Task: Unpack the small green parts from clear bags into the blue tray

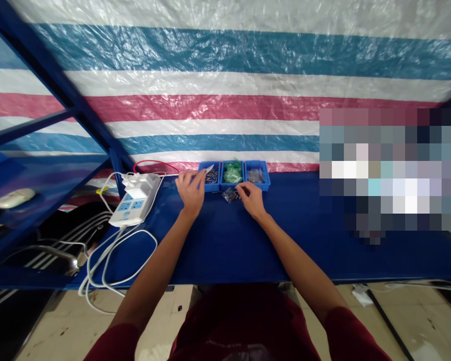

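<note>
My left hand (191, 190) is at the left blue bin (210, 188), with a small whitish piece (209, 169) pinched at its fingertips. Metal screws or similar small parts (212, 176) lie in that bin. My right hand (251, 198) is in front of the right-hand bins, thumb and index finger pressed together; what they hold is too small to make out. Just left of those fingertips, a small clear bag with dark contents (230, 194) lies on the table. Green plastic bags (233, 173) fill the middle bin, and clear bags (255, 175) lie in the right one.
A white power strip (130, 210) with plugged-in adapters (138, 185) lies to the left, its white cable (110, 250) looping over the blue table (229, 245). A blue metal frame (75, 110) and striped sheeting (218, 108) stand behind. The right side is pixelated.
</note>
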The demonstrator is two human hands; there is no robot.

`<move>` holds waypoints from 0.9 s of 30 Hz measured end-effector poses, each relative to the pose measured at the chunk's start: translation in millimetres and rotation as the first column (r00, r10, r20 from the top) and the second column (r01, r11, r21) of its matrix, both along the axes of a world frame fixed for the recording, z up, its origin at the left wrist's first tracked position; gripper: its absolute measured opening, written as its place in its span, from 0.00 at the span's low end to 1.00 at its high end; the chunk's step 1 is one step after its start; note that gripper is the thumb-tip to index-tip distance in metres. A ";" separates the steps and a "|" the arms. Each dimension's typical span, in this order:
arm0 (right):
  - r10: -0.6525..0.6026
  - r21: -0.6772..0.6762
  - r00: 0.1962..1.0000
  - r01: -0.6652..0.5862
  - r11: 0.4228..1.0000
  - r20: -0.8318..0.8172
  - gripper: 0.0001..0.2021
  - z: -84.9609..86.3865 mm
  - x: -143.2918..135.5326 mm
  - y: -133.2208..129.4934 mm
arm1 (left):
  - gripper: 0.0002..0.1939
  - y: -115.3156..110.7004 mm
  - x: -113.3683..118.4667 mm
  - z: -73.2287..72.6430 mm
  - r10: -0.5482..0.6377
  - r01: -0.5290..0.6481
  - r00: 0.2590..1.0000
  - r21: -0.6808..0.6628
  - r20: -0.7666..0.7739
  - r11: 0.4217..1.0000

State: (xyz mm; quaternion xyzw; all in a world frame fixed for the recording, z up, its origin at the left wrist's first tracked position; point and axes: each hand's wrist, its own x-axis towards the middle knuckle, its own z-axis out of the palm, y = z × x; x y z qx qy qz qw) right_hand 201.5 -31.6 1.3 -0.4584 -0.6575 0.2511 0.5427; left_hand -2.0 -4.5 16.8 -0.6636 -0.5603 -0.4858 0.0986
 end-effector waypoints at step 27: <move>0.024 -0.130 0.678 0.106 0.986 0.735 0.06 -9.6 -9.7 0.9 | 0.14 -0.6 12.8 -27.2 -0.399 0.306 0.881 -0.338 -0.254 0.890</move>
